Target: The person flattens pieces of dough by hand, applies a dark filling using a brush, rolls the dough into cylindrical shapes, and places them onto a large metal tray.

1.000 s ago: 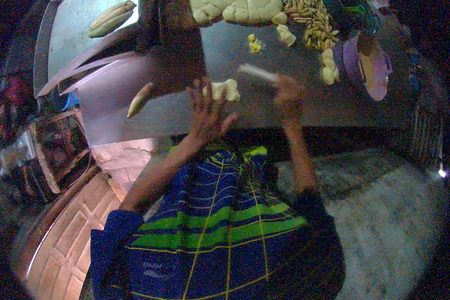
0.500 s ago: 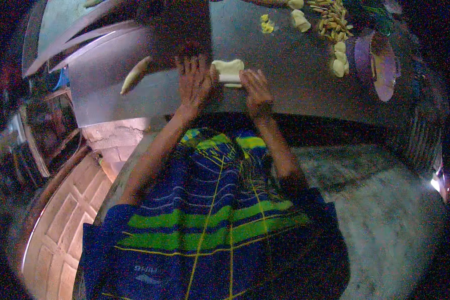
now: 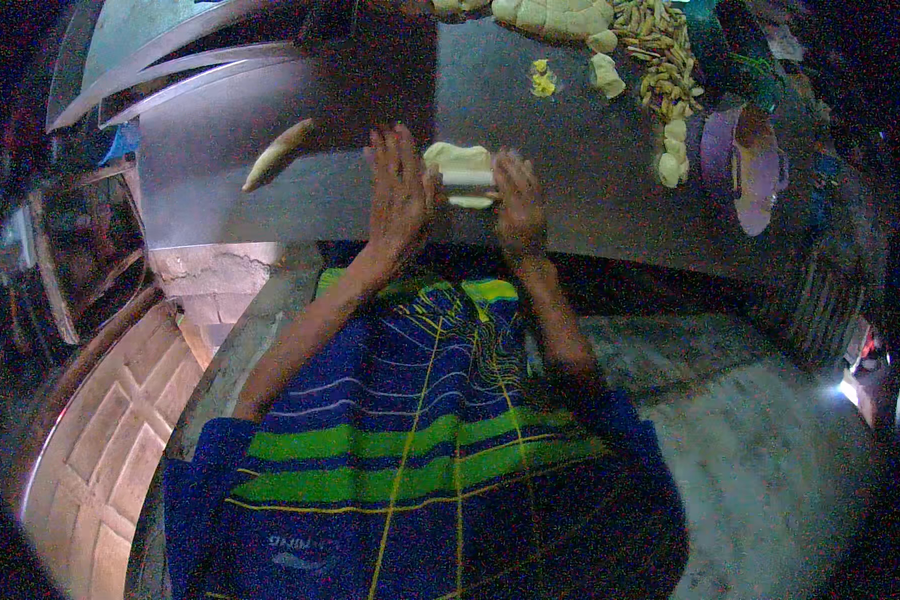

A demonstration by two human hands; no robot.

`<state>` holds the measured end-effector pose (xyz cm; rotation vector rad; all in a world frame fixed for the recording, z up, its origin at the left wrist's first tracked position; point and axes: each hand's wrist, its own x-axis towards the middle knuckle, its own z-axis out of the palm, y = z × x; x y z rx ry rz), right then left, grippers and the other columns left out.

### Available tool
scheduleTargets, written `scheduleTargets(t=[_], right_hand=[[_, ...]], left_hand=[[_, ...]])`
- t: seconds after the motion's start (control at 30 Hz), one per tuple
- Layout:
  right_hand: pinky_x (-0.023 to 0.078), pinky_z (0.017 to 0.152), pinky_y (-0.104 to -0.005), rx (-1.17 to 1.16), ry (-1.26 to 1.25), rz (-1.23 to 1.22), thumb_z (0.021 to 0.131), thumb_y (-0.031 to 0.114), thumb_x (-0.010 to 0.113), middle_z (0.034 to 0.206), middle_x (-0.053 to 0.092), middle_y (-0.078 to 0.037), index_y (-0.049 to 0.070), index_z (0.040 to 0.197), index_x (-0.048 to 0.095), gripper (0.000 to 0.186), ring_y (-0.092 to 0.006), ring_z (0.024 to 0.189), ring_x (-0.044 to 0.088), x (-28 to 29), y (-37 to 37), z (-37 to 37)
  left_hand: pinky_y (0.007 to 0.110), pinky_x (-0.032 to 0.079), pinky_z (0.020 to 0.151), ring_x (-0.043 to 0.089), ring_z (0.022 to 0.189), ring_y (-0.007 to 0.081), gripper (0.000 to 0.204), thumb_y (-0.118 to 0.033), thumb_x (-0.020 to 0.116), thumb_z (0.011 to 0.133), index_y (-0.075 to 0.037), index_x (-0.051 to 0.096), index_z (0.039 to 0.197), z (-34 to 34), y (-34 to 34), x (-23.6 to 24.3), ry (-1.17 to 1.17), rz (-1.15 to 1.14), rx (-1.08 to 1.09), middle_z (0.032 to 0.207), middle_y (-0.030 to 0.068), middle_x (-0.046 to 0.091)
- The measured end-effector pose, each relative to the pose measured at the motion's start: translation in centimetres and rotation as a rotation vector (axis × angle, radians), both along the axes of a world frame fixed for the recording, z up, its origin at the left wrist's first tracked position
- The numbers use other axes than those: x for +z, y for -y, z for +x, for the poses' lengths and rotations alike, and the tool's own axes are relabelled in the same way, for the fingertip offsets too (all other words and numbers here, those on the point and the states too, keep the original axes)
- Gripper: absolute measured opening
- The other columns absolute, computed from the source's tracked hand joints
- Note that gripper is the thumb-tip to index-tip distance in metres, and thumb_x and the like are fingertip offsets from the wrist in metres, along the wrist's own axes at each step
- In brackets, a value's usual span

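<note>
A flattened sheet of pale dough (image 3: 457,156) lies on the dark metal tabletop (image 3: 590,190) in front of me. Across it rests a short white rolling pin (image 3: 466,178), with dough showing on its far and near sides. My left hand (image 3: 398,195) is at the pin's left end, fingers stretched forward and flat. At the other end is my right hand (image 3: 519,203), its fingers also extended over the pin. Neither hand wraps round it, as far as shows. Left of my hands lies a long pale piece with tapered ends (image 3: 277,156), probably rolled dough.
A large dough mass (image 3: 555,15) sits at the far edge. Right of it are a pile of small finger-shaped pieces (image 3: 667,60), dough balls (image 3: 674,155) and a purple container (image 3: 720,150). A yellow lump (image 3: 542,78) lies nearer the middle. Curved metal sheets (image 3: 200,60) stand at far left.
The view has shifted to show more of the far table. More dough shows on the near side of the rolling pin. Both hands stay at its ends.
</note>
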<state>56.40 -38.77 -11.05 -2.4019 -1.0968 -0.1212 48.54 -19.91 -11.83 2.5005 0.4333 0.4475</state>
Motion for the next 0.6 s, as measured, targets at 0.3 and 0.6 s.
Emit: scheduleTargets(t=[0.3,0.6], right_hand=[[0.011,0.12,-0.0619,-0.204,0.058,-0.297,0.103,0.038,0.043,0.162,0.022,-0.025,-0.001,0.154,0.029,0.065,-0.0521,0.148,0.016,1.3,-6.1,2.9],[0.012,0.121,-0.061,-0.187,0.135,-0.289,0.103,0.039,0.043,0.163,0.017,-0.027,0.003,0.159,0.015,0.072,-0.0515,0.149,0.014,0.9,-8.6,5.8]], left_hand=[[0.052,0.041,0.106,0.055,0.118,0.0353,0.047,-0.021,0.059,0.093,-0.003,0.054,0.136,4.7,-3.9,8.5,-0.837,-0.32,-0.145,0.124,0.0282,0.058],[0.051,0.052,0.083,0.065,0.091,0.0361,0.054,-0.025,0.055,0.1,-0.01,0.04,0.15,6.2,-5.3,-2.0,-0.352,0.005,-0.176,0.108,0.0238,0.066]])
